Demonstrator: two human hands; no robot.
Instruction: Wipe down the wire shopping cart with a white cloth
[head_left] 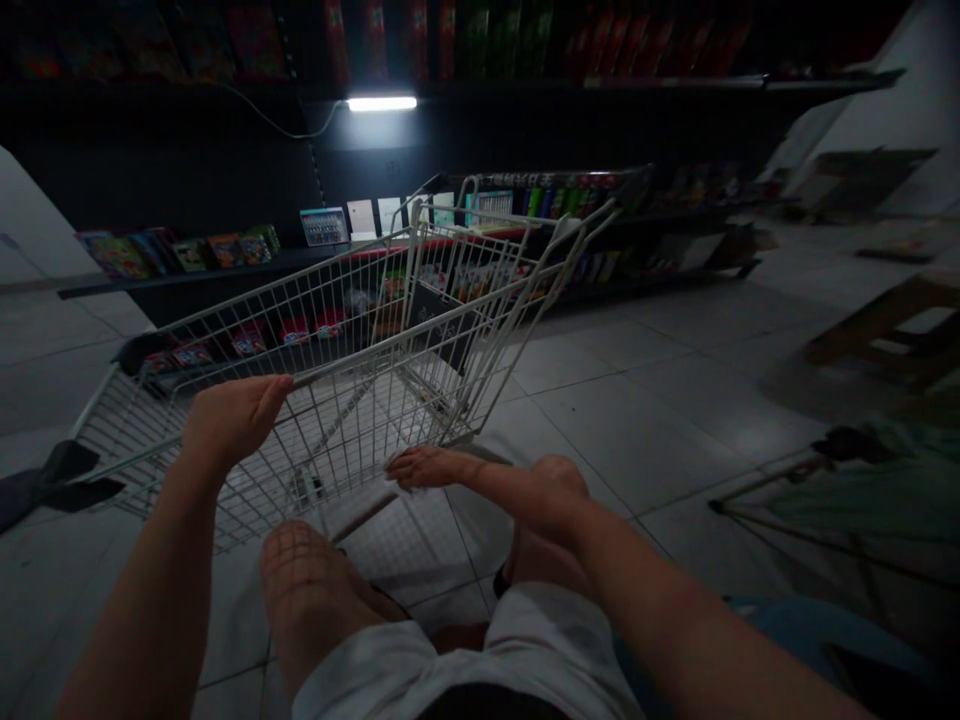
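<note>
A white wire shopping cart (450, 300) lies tipped on the tiled floor in front of me, its basket open toward me. My left hand (232, 415) rests closed over the cart's upper wire rim. My right hand (424, 467) reaches low to the cart's bottom frame, fingers closed on a small pale cloth (394, 462) pressed against the wire. My bare knees and white shorts (465, 650) show below, between my arms.
Dark store shelves (225, 250) with colourful packets line the back wall under a lit tube lamp (381, 103). A wooden pallet (892, 335) sits at right. A second metal frame with green cloth (847, 490) stands at lower right.
</note>
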